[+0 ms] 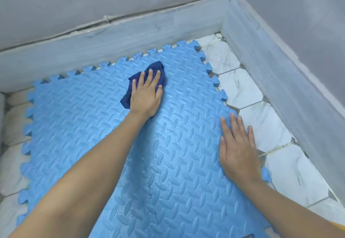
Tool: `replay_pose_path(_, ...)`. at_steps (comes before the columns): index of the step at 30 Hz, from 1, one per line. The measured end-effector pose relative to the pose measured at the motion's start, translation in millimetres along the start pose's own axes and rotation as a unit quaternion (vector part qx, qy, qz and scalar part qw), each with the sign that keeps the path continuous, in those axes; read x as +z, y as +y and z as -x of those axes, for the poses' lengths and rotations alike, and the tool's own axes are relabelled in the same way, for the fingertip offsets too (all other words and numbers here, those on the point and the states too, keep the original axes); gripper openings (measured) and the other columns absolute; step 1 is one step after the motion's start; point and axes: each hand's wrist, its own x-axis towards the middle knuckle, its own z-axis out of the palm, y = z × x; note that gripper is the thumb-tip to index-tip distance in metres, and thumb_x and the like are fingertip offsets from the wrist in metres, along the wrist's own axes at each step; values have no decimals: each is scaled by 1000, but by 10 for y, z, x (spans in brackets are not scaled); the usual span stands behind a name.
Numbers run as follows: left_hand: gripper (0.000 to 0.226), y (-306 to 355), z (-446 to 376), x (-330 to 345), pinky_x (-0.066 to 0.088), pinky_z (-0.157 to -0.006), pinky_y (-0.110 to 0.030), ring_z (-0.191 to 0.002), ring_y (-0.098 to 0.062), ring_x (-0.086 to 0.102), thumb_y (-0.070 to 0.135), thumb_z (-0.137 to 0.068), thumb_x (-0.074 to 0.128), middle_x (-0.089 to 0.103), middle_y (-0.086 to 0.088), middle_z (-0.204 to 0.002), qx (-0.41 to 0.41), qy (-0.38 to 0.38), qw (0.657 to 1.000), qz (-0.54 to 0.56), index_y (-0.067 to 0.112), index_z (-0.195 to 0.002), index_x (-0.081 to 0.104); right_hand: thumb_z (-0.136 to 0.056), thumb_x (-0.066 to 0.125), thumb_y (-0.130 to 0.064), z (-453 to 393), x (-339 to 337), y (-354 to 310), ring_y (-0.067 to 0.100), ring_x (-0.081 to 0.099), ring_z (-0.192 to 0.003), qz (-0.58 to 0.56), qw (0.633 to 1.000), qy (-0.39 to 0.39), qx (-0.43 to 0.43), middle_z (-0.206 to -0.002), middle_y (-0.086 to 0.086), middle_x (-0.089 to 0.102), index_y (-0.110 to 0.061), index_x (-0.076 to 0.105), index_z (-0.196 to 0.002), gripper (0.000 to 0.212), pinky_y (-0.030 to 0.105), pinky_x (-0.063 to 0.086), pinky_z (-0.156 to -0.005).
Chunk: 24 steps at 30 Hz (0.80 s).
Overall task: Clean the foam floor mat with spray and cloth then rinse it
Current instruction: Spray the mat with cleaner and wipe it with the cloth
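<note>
The dark blue cloth (147,80) is pressed flat under the spread left hand (146,92); the mat (93,122), steadied by the open-fingered right hand (238,148), is best wiped in overlapping passes.

Cloth (149,80) on mat (84,125) — mat on tiled floor (242,90), in wall corner (226,11).
</note>
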Motion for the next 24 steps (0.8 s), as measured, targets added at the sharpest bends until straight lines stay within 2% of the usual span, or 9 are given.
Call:
replay_pose_path(3,58,455,191,122,0,-118,-43,-148,-20,8,40,-96,14,16,3,-160,150,-27,988,-37,26,-151,23,-95,26,-26,-10,9,26,29,30,-145,-9,1000,3,9,-155,16,34,-8,40,-147,57,49,20,-118)
replay_pose_path(5,55,766,263,201,1,-118,-43,-148,-20,9,40,-97,20,15,3,-160,250,-60,965,-57,27,-151,24,-94,27,-25,-11,10,30,29,32,-144,-14,1000,6,7,-154,17,36,-7,42,-146,57,49,22,-117)
replay_pose_path(9,51,1021,-51,233,1,-119,-42,-148,-16,8,37,-100,32,15,6,-160,298,-96,949,-49,33,-150,24,-93,28,-25,-9,5,19,29,33,-143,-31,999,6,13,-153,16,37,-8,44,-145,56,49,23,-117)
replay_pose_path(11,52,845,-263,139,2,-120,-42,-148,-14,8,37,-100,32,14,8,-160,249,-89,964,-34,34,-150,21,-94,29,-26,-31,-13,21,29,33,-143,-51,998,12,20,-153,16,38,-9,45,-144,56,49,23,-116)
replay_pose_path(15,53,-205,-422,-174,3,-120,-43,-148,-16,6,34,-100,30,11,5,-161,-13,5,1000,-5,32,-152,17,-94,29,-27,-20,-28,-1,28,33,-142,-67,997,10,26,-153,14,38,-10,45,-144,56,48,20,-117)
replay_pose_path(19,53,-1201,-63,-424,1,-120,-45,-149,-20,4,31,-101,28,9,1,-162,-256,64,964,33,29,-152,15,-93,29,-26,-30,-3,-2,29,36,-141,-63,998,12,28,-152,16,40,-8,46,-143,56,49,22,-116)
replay_pose_path(21,52,-1109,-109,-381,2,-119,-47,-148,-22,5,27,-101,27,12,-1,-161,-294,81,951,50,26,-152,19,-93,30,-25,-30,6,9,30,37,-140,-55,998,12,24,-151,17,41,-7,46,-143,56,50,24,-116)
replay_pose_path(22,51,-922,-191,-340,3,-119,-47,-148,-22,8,26,-101,27,15,-3,-161,-279,87,955,56,24,-151,23,-93,30,-25,-26,9,10,31,37,-140,-54,998,11,23,-151,17,41,-7,46,-143,56,50,24,-116)
replay_pose_path(24,52,-362,-423,-242,10,-117,-46,-146,-22,16,27,-97,25,22,-7,-159,-175,70,980,60,20,-147,33,-92,30,-25,-33,7,10,30,36,-140,-58,998,11,23,-151,17,41,-7,47,-143,56,50,25,-115)
